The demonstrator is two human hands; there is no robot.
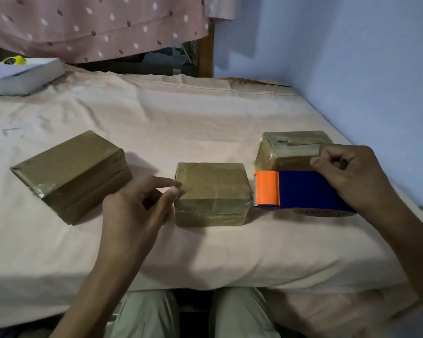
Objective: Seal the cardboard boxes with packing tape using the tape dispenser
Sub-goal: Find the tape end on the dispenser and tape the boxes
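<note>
The tape dispenser (300,190), blue in the body with an orange cutter guard at its left end, lies on its side on the bed (205,113), just right of the middle box (211,193) and in front of the right box (291,150); its orange end sits close against the middle box's right face. A roll of tape shows at its lower edge, partly hidden. The right hand (347,174) rests over the dispenser's rear end with fingers loosely curled; whether it actually grips the body or merely lies upon it cannot be told from this angle. The left hand (139,206) stands at the left face of the middle box, fingers relaxed, the index fingertip and thumb touching that box's upper left edge, nothing held. All three brown cardboard boxes carry glossy tape over their surfaces. The left box (71,174), larger and flatter, sits turned at an angle, well apart from the middle box. The right box's top looks wrinkled under its tape. The bed is covered by a pale pink sheet. At the far left corner lies a white flat box (22,76) with a yellow object (14,60) behind it. A pink patterned cloth (95,25) hangs beyond the bed, and a blue wall (352,57) runs along the right. The person's knees in light trousers (195,313) show below the mattress edge.
</note>
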